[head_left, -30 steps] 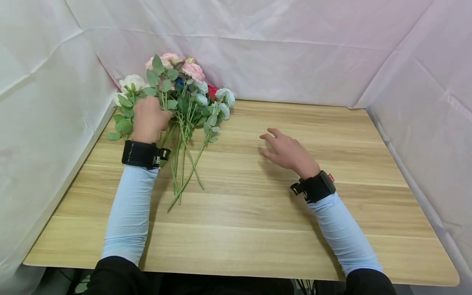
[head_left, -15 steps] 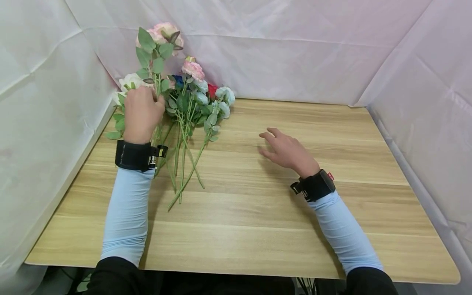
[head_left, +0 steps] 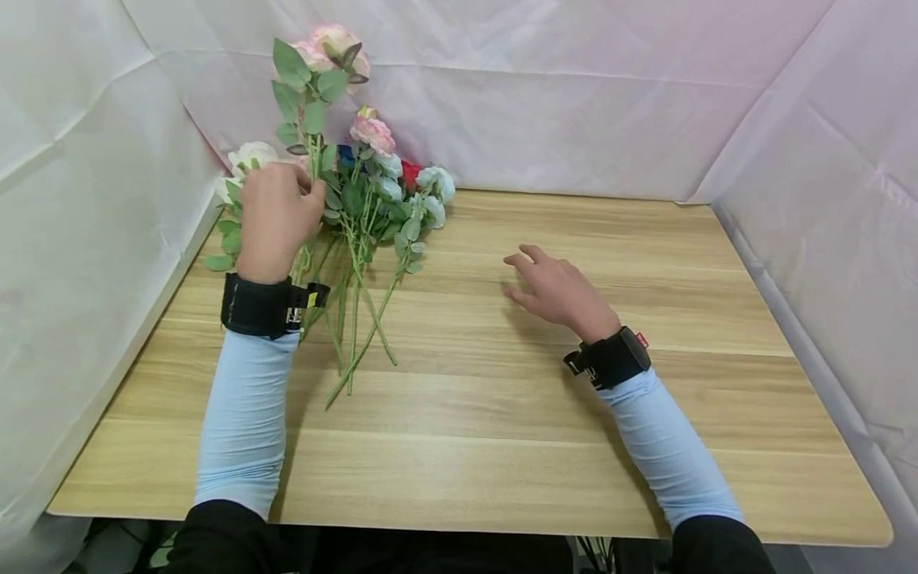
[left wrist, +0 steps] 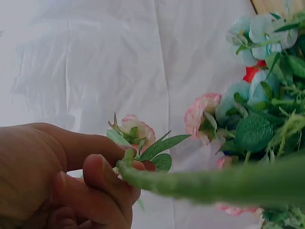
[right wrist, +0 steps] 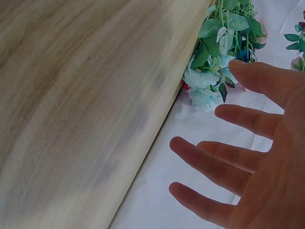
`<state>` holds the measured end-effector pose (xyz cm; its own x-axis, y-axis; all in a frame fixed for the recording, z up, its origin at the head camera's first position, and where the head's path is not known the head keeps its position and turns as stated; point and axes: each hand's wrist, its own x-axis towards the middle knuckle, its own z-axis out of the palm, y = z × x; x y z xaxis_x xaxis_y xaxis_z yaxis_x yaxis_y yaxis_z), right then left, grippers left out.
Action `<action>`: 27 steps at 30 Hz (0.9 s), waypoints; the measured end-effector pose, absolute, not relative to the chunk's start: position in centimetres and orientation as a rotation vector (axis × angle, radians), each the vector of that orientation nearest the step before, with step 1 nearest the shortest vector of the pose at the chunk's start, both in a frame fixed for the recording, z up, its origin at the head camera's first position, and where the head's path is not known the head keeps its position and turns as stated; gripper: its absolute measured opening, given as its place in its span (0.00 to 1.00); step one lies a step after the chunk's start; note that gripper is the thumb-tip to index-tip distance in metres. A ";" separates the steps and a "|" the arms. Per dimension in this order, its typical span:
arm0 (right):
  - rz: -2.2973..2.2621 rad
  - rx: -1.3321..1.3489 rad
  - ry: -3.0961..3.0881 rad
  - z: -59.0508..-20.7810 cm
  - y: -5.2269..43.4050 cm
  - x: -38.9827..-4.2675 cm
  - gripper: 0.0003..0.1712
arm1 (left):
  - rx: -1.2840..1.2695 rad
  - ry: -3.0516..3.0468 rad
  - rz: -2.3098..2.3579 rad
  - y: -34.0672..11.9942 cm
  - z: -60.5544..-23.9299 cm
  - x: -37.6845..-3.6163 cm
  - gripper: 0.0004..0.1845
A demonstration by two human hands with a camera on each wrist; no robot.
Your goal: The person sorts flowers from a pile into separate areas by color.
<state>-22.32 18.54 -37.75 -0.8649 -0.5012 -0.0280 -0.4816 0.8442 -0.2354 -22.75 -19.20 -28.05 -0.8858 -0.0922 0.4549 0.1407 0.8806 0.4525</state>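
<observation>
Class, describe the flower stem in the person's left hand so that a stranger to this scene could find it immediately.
Start at the wooden table, then its far left corner, where a pile of flowers lies. The left hand grips one pink flower stem there. It alone stands upright above the pile; the others lie flat.

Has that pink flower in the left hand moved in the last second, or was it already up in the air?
Yes. The pink flower has risen: it lay level with the bunch of flowers on the table; now the left hand holds it well above them.
</observation>
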 end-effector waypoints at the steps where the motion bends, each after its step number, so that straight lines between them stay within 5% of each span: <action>1: -0.335 -0.789 2.938 -37.8 18.5 -22.3 0.32 | -0.049 -2.578 -0.679 -19.1 -28.1 -22.7 0.25; 27: -0.494 -0.926 3.086 -36.8 17.1 -21.7 0.32 | -0.505 -2.785 -0.834 -10.2 -29.8 -21.5 0.24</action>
